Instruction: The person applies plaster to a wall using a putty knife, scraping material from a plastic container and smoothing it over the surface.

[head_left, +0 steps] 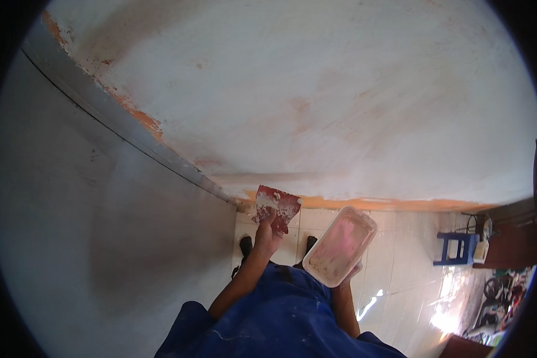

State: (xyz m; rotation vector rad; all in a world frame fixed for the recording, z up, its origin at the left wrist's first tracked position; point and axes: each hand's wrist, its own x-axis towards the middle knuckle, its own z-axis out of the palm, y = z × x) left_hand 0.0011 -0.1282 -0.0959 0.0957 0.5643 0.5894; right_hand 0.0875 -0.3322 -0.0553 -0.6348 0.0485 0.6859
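My left hand (269, 237) is closed round a dark red putty spreader (286, 203), a flat blade smeared with whitish filler. Its broad edge points up toward the wall's foot. Beneath a rectangular plastic tub (340, 246), my right hand (353, 272) grips the lower right side; most of its fingers are hidden under the tub. Pinkish residue coats the inside of the tub, which is tilted so that its inside shows. In front of both hands rises a white, patchy wall (340, 119) with orange paint showing along its lower and left edges.
A grey panel or door (149, 238) stands close on my left. Pale tiles (394, 250) make up the floor. To the right are a blue plastic stool (456, 248), dark brown furniture (510, 238) and a motorbike (492, 304) by a bright opening.
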